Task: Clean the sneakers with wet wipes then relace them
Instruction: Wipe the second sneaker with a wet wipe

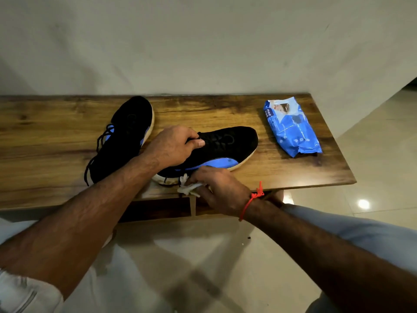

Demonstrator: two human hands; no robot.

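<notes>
Right hand: the right hand (216, 188) is at the desk's near edge, fingers curled around a crumpled white wipe (188, 187), pressing it against the heel end of the near sneaker's sole.
Wipe: bunched and small, part of it hanging past the near edge; if the grip loosens mid-stroke it likely drops to the floor and picks up grit.
Near sneaker: the near sneaker (225, 144) lies tilted on its side close to the near edge, toe pointing toward the desk's right end, blue panel and pale sole facing the person.
Left hand: the left hand (174, 145) clamps on the sneaker's upper at the laces, thumb across the top, bracing it.
Slip risk: the heel sits almost at the near edge; a hard push with the wipe, or a slack left hand, could slide the sneaker off the desk.
Lace risk: loose lace ends trail by the heel and could snag in the wipe.
Far sneaker: the far sneaker (126, 136) lies toward the far edge, left of the near one, laces loose, touching or just beside the left forearm; a wide elbow swing could knock it.
Pack: the blue pack (291, 127) lies near the desk's right end, well apart from both hands; whether it is sealed I cannot tell, and left open the wipes would dry.
Progress: cleaning appears underway; relacing not yet begun.
</notes>
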